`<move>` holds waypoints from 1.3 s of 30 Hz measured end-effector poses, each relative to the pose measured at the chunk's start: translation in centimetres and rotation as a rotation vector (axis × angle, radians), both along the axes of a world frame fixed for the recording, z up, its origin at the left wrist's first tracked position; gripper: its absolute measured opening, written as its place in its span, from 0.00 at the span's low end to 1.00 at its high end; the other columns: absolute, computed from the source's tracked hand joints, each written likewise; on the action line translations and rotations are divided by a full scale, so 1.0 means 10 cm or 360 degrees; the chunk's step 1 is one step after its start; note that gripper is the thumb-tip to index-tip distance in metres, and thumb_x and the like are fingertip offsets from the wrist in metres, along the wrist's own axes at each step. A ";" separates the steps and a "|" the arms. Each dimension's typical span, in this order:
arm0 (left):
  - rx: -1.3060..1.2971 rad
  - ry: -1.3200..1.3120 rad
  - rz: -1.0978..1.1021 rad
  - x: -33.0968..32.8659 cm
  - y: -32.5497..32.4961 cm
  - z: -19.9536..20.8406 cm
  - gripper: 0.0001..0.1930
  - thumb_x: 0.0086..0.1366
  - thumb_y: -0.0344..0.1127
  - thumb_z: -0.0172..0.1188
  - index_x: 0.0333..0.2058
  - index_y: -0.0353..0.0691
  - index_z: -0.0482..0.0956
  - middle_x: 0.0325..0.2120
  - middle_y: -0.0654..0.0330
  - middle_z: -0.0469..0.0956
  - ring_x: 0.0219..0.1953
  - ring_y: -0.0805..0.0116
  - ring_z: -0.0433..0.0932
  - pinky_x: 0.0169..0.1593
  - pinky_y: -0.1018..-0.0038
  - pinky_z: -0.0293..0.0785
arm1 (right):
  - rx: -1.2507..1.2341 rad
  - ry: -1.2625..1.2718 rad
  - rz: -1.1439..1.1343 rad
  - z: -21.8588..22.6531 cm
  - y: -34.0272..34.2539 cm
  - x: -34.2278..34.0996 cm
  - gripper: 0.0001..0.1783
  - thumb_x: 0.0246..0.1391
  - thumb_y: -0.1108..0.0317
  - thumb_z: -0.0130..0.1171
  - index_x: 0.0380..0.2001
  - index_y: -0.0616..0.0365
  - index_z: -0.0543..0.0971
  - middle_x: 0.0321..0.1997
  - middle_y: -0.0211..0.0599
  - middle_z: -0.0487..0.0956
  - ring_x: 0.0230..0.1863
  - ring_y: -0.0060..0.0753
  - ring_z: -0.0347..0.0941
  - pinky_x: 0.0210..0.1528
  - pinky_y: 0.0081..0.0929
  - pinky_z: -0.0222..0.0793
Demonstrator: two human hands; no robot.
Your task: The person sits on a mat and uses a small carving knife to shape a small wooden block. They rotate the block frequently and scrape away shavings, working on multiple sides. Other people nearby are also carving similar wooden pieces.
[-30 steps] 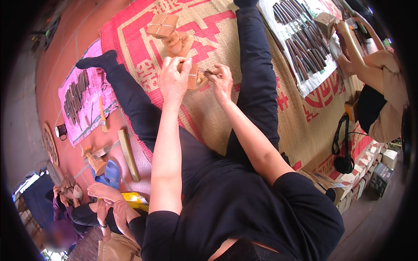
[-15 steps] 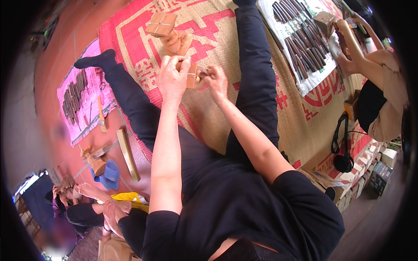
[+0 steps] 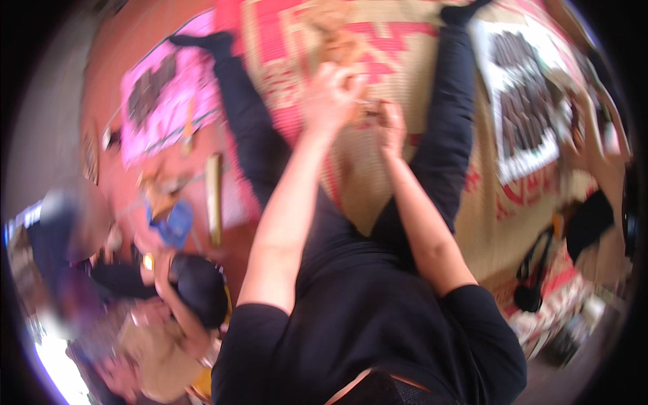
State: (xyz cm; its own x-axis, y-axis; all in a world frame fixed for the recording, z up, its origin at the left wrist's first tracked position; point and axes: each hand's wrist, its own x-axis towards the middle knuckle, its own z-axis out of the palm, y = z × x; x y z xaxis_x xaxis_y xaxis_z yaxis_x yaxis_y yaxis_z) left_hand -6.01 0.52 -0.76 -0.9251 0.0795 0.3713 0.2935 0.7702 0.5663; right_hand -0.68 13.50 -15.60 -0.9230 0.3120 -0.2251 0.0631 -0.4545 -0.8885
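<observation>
Between my outstretched legs, above the woven mat point(image 3: 499, 229), my left hand point(image 3: 327, 98) has its fingers curled round a small reddish-brown wooden block point(image 3: 355, 113). Close to its right side is my right hand point(image 3: 391, 128), fingers drawn together at the block's edge. Whatever that hand pinches is small and smeared by motion. Just beyond my left hand stands a larger carved piece of orange-brown wood point(image 3: 343, 47), its outline blurred.
Dark rod-like tools point(image 3: 152, 93) lie on a pink cloth point(image 3: 196, 84) at left; more point(image 3: 523, 118) lie on a white cloth point(image 3: 491, 74) at right. A wooden bar point(image 3: 214, 199) and blue cloth item point(image 3: 174, 224) lie left. People sit at lower left point(image 3: 165, 337) and right point(image 3: 601, 229).
The whole view has shifted, so my hands and the mat appear further right, and it is blurrier. Both hands stay together at the block. The person at lower left has changed posture.
</observation>
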 end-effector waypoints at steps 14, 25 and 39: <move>0.0071 -0.0135 0.0158 0.08 0.02 0.00 0.14 0.59 0.52 0.62 0.31 0.48 0.84 0.31 0.62 0.74 0.31 0.63 0.81 0.35 0.66 0.78 | 0.0891 0.0213 0.0265 0.15 0.11 0.10 0.11 0.47 0.80 0.65 0.25 0.58 0.72 0.51 0.36 0.75 0.49 0.27 0.70 0.48 0.26 0.70; 0.0058 0.0089 0.0098 0.04 0.05 -0.02 0.10 0.59 0.47 0.64 0.29 0.49 0.82 0.27 0.64 0.74 0.29 0.64 0.80 0.30 0.68 0.76 | 0.1256 0.0160 0.0264 0.22 0.05 0.15 0.14 0.34 0.76 0.73 0.25 0.58 0.76 0.51 0.37 0.76 0.49 0.38 0.74 0.48 0.33 0.73; 0.0087 -0.0183 0.0066 0.06 0.07 0.15 0.14 0.61 0.50 0.62 0.30 0.45 0.81 0.30 0.61 0.75 0.32 0.58 0.80 0.35 0.63 0.75 | 0.0683 -0.0344 -0.0235 -0.06 0.53 -0.32 0.10 0.39 0.78 0.67 0.26 0.60 0.76 0.24 0.37 0.80 0.25 0.34 0.75 0.34 0.32 0.72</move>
State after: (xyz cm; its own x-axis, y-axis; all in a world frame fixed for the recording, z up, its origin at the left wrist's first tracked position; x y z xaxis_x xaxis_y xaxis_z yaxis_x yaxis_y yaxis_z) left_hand -5.37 1.26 0.71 -0.9638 0.0230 0.2655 0.1930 0.7473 0.6358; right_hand -3.83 18.81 -16.20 -0.8083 0.5424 -0.2289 0.2288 -0.0687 -0.9710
